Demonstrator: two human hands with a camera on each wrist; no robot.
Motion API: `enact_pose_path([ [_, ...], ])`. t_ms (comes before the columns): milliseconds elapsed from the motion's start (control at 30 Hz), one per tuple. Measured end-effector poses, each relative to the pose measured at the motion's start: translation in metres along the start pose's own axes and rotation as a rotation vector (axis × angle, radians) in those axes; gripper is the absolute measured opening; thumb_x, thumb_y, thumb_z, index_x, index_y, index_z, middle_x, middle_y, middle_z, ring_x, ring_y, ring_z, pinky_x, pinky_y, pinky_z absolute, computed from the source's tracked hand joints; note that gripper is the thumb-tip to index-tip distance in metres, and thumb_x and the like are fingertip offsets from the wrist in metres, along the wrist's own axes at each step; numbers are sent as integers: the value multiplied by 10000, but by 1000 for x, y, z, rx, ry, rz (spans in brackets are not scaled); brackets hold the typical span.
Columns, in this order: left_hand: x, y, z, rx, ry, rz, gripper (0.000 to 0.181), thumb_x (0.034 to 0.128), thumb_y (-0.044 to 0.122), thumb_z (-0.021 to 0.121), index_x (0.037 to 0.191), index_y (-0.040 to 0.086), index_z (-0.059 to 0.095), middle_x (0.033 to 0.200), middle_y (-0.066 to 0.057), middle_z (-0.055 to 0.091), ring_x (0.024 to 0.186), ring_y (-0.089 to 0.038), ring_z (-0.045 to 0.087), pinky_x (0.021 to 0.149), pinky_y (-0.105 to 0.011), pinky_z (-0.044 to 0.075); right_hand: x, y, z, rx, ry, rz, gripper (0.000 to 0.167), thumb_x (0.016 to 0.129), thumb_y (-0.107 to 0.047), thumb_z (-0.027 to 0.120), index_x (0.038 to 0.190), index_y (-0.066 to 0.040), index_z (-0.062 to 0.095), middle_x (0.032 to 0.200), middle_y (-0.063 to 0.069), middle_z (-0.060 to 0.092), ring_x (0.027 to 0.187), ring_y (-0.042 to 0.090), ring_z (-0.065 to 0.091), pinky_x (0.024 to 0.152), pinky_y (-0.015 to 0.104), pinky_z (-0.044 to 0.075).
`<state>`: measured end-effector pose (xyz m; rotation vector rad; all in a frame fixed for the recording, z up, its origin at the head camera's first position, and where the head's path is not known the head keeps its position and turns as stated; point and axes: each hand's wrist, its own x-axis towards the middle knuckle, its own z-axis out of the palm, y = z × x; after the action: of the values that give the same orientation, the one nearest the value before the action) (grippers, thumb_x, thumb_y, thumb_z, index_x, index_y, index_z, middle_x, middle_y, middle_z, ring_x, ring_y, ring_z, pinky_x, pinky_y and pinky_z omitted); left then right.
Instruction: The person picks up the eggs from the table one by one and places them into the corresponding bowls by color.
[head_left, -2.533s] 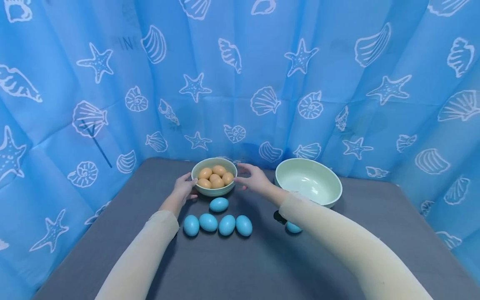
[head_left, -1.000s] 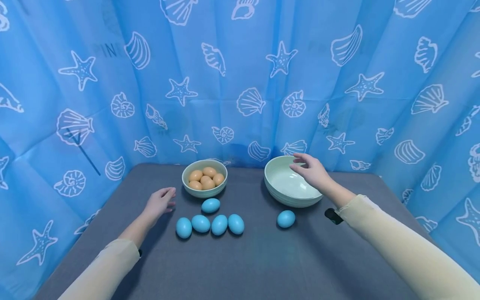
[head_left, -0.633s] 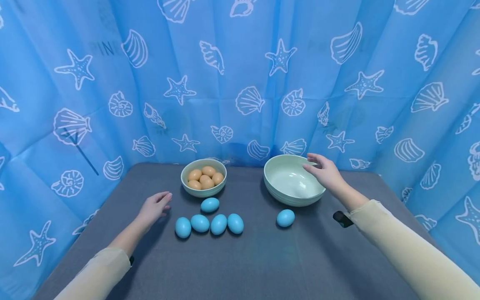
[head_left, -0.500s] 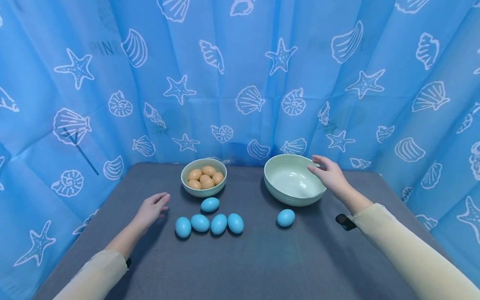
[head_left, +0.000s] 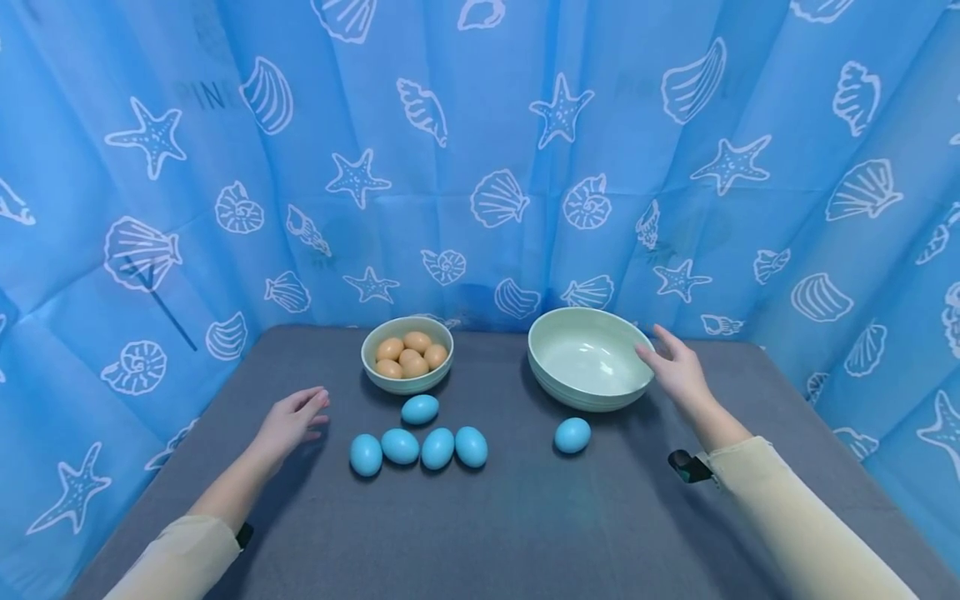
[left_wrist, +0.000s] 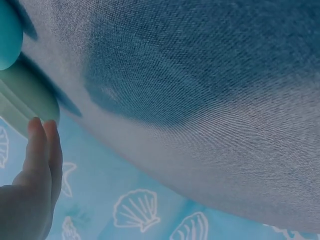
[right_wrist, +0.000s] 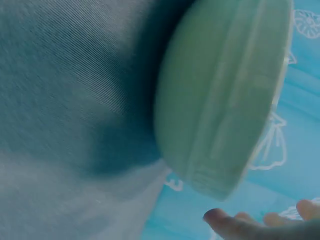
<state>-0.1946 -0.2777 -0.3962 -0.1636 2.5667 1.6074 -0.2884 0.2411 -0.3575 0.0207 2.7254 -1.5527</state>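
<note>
The large pale green bowl stands at the back right with nothing in it. Beside its right rim is my right hand, fingers extended; the right wrist view shows a small gap between fingertips and bowl. A smaller green bowl at the back left holds several brown eggs. My left hand hovers over the table left of that bowl, fingers fairly straight, holding nothing. One blue egg lies before the small bowl, with a row of several blue eggs nearer. Another blue egg lies before the large bowl.
A grey cloth covers the table. Behind it hangs a blue curtain printed with white shells and starfish, close to both bowls. A dark device sits at the right wrist.
Both hands have come off the small bowl of brown eggs. The left hand has drawn back leftward; the right hand has crossed over to the large bowl's right side. The eggs lie as before.
</note>
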Motion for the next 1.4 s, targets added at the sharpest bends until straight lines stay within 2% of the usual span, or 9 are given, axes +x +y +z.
enact_pose_path([
  [200, -5, -2, -2, -3, -42, 3, 684, 1064, 412, 341, 1469, -128, 232, 1425, -349, 375, 1270, -449, 446, 960, -472, 490, 0, 18, 7, 123, 26, 104, 711, 1047, -331, 402, 1555, -96, -36, 1598, 191, -81, 1430, 453, 30, 1103, 626, 225],
  [333, -8, -3, -2, -3, -63, -3, 694, 1057, 418, 372, 1473, -120, 233, 1442, -350, 348, 1266, -447, 451, 959, -472, 492, 1, 29, 10, 241, 14, 158, 728, 1049, -304, 400, 1546, -141, -106, 1598, 143, -147, 1442, 419, 8, 1049, 626, 328],
  [433, -9, -4, 0, 18, -61, -21, 731, 1039, 455, 404, 1477, -108, 241, 1452, -349, 334, 1257, -443, 463, 954, -484, 493, 1, 34, 13, 358, -8, 173, 745, 1050, -271, 407, 1535, -158, -147, 1586, 117, -199, 1449, 361, -68, 1034, 629, 351],
  [567, -7, -6, 3, 49, -60, -60, 767, 1012, 493, 452, 1487, -76, 254, 1450, -331, 354, 1247, -432, 474, 948, -493, 493, 4, 39, 16, 484, -22, 185, 760, 1045, -207, 422, 1530, -180, -163, 1582, 86, -211, 1443, 289, -140, 1058, 663, 267],
  [733, -9, -6, 7, 54, -82, -68, 720, 1021, 420, 484, 1493, -70, 248, 1435, -321, 388, 1241, -433, 474, 938, -498, 497, 7, 45, 22, 590, -34, 200, 792, 1035, -138, 446, 1521, -201, -177, 1581, 21, -201, 1444, 233, -128, 1065, 683, 198],
  [933, -11, -9, 11, 90, -104, -44, 708, 1007, 337, 550, 1497, -67, 238, 1428, -343, 380, 1220, -445, 488, 879, -490, 525, 8, 52, 24, 688, -40, 193, 826, 1026, -101, 470, 1525, -237, -174, 1579, -15, -206, 1449, 235, -100, 1060, 703, 166],
  [1100, -13, -10, 18, 112, -129, -43, 753, 955, 277, 648, 1501, -51, 245, 1436, -350, 361, 1226, -466, 474, 799, -457, 543, 7, 56, 23, 764, -53, 185, 847, 1020, -95, 485, 1527, -244, -177, 1567, -34, -243, 1451, 264, -76, 1055, 700, 173],
  [1300, -16, -7, 25, 138, -136, -46, 831, 894, 284, 727, 1496, -48, 261, 1426, -350, 371, 1221, -494, 451, 746, -435, 547, 6, 56, 26, 810, -48, 198, 842, 1019, -84, 481, 1532, -247, -166, 1571, -38, -230, 1457, 267, -33, 1067, 675, 186],
  [1400, -19, -6, 29, 162, -141, -28, 866, 869, 276, 755, 1492, -59, 257, 1418, -361, 370, 1211, -493, 455, 742, -442, 545, 6, 55, 27, 820, -44, 207, 846, 1017, -103, 496, 1532, -265, -155, 1571, -47, -223, 1457, 253, -47, 1073, 673, 176],
])
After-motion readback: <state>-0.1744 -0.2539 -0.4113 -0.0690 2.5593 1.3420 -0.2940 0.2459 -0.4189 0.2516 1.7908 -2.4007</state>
